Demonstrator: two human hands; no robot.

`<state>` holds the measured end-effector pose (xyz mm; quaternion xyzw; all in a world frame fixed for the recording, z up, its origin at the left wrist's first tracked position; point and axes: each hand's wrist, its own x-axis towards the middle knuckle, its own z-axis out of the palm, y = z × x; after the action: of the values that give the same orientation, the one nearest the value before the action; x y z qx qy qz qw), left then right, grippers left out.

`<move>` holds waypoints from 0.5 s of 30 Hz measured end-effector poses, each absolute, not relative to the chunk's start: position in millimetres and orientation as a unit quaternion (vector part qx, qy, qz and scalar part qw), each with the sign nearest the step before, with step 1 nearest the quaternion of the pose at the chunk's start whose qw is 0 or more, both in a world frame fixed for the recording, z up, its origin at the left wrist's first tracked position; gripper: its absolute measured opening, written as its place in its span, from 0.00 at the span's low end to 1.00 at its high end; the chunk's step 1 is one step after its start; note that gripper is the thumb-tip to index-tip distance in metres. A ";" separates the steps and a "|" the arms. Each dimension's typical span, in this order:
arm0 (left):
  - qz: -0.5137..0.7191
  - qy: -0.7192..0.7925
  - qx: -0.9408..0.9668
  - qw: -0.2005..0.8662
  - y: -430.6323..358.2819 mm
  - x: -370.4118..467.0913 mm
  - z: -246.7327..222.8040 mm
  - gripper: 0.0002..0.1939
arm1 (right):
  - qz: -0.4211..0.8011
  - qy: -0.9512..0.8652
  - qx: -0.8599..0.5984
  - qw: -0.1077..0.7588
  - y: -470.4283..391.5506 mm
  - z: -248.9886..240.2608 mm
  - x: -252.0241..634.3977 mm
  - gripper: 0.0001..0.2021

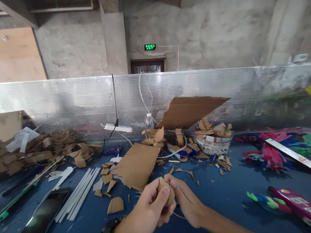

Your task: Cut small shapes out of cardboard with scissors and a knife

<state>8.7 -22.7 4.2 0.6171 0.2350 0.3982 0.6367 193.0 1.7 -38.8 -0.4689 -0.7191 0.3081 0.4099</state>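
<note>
A small bent piece of cardboard (168,195) is held up above the blue table at the front middle. My left hand (150,204), with a black watch on its wrist, grips it between thumb and curled fingers. My right hand (188,202) presses against its right side, fingers together and bent over its top edge; part of the piece is hidden by both hands. A rounded cardboard cutout (115,205) lies to the left of my left hand. Behind the hands rests a larger torn cardboard sheet (138,164).
White glue sticks (77,195) and a black tablet (35,225) lie at left, below a heap of cardboard scraps (42,152). A scrap-filled basket (214,143) stands behind. At right are pipe cleaners (271,156) and a purple bottle (306,208).
</note>
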 end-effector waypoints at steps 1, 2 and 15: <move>0.397 0.234 0.617 0.637 -23.3 8.7 4.7 0.30 | 0.308 -0.718 -0.468 0.413 2.0 -38.8 191.9 0.43; 0.397 0.231 0.620 0.637 -23.8 8.5 5.1 0.30 | 0.305 -0.719 -0.466 0.415 2.0 -39.0 191.1 0.43; 0.370 0.242 0.632 0.637 -24.2 5.9 7.1 0.30 | 0.174 -0.817 -0.365 0.410 2.2 -23.0 193.8 0.29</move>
<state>5.9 -24.2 7.1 0.6316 0.2419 0.3698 0.6370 193.8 2.2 -23.0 -0.3652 -0.8174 0.1743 0.4099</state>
